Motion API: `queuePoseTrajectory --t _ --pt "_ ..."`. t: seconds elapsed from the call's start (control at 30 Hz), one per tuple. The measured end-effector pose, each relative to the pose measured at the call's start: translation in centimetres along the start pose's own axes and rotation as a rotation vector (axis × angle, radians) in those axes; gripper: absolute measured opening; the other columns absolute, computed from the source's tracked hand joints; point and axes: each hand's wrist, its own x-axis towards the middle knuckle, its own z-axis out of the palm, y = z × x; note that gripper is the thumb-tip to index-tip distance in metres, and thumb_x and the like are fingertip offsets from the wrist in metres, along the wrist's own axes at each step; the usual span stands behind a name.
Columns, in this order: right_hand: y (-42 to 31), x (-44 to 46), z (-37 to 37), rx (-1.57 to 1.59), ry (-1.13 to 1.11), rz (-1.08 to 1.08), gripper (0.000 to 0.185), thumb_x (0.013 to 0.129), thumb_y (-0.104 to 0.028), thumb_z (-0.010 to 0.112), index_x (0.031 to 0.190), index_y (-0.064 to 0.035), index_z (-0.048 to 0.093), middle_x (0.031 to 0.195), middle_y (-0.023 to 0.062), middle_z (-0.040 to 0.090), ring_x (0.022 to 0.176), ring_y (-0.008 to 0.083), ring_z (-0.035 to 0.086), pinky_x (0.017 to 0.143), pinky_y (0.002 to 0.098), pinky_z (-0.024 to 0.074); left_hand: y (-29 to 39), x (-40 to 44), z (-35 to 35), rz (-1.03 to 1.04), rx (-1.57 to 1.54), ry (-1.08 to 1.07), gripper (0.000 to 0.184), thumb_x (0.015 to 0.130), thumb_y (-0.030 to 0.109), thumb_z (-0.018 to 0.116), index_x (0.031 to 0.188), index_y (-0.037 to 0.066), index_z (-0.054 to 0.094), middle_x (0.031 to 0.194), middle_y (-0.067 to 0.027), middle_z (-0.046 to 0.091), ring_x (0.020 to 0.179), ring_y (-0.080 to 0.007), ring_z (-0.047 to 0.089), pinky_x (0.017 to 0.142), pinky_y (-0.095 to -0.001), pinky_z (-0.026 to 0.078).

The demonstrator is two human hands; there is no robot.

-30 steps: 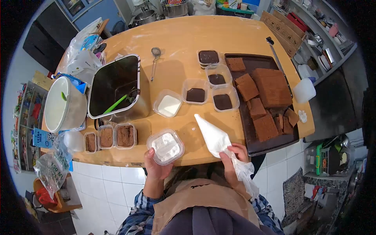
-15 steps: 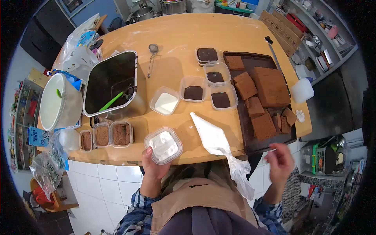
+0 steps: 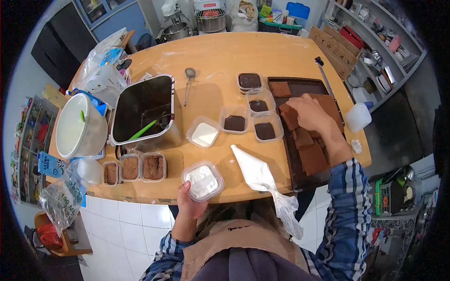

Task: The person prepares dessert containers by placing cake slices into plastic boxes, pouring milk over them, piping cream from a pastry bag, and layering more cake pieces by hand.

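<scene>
My left hand [image 3: 190, 206] grips a clear plastic tub [image 3: 218, 187] at the table's front edge, its thumb on the rim. White cream [image 3: 202, 181] is spread inside that tub. Over on the right, my right hand [image 3: 307, 111] reaches across a dark baking tray [image 3: 300, 174], its fingers closed on a square piece of chocolate cake [image 3: 287, 118]; part of the grasp is hidden by the hand. More cake pieces [image 3: 313, 159] lie around it, and a larger cake block [image 3: 329, 105] is partly covered by my forearm. A filled piping bag [image 3: 255, 169] rests between my hands.
Several tubs with dark chocolate filling [image 3: 234, 123] stand left of the tray, beside a tub of white cream [image 3: 205, 134]. Farther left are cake-filled tubs [image 3: 153, 167], a deep metal container [image 3: 161, 140] with a green-handled utensil [image 3: 143, 129], and a white bucket [image 3: 77, 140]. A small strainer [image 3: 188, 84] lies behind.
My right hand has moved from beside the table's front edge forward onto the cake pieces on the tray. My left hand still holds the cream tub. The camera view has shifted slightly.
</scene>
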Motion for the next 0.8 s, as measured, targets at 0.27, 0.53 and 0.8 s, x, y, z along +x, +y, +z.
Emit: queuePoseTrajectory --t 0.27,0.53,0.8 --pt "0.2 0.1 -1.3 -0.104 -0.127 0.058 0.041 0.07 -0.002 0.057 0.109 -0.013 0.056 0.11 0.0096 0.055 0.111 0.0281 0.041 0.091 0.0514 0.0291 0.0 0.0 -1.0 -0.05 -0.007 0.037 0.06 0.077 0.039 0.055 0.123 0.004 0.04 0.119 -0.0104 0.05 0.109 -0.0236 0.05 0.095 -0.0397 0.038" --pt "3.4 -0.6 -2.9 0.304 -0.035 0.005 0.03 0.063 -0.013 0.07 0.09 -0.0049 0.061 0.081 0.0097 0.061 0.079 0.0259 0.057 0.071 0.035 0.0439 -0.2 0.2 -0.9 -0.044 0.007 -0.006 0.056 0.083 0.04 0.05 0.125 0.005 0.038 0.121 -0.0096 0.049 0.112 -0.0236 0.047 0.097 -0.0395 0.036" --pt "-3.8 -3.8 -4.9 1.29 0.055 0.126 0.035 0.066 -0.007 0.071 0.096 0.0017 0.054 0.076 0.0063 0.061 0.07 0.0094 0.056 0.059 0.0212 0.0422 -1.2 0.3 1.2 -0.114 0.004 0.0 0.072 0.083 0.061 0.034 0.132 0.008 0.03 0.13 -0.011 0.04 0.118 -0.0287 0.042 0.097 -0.0417 0.035"
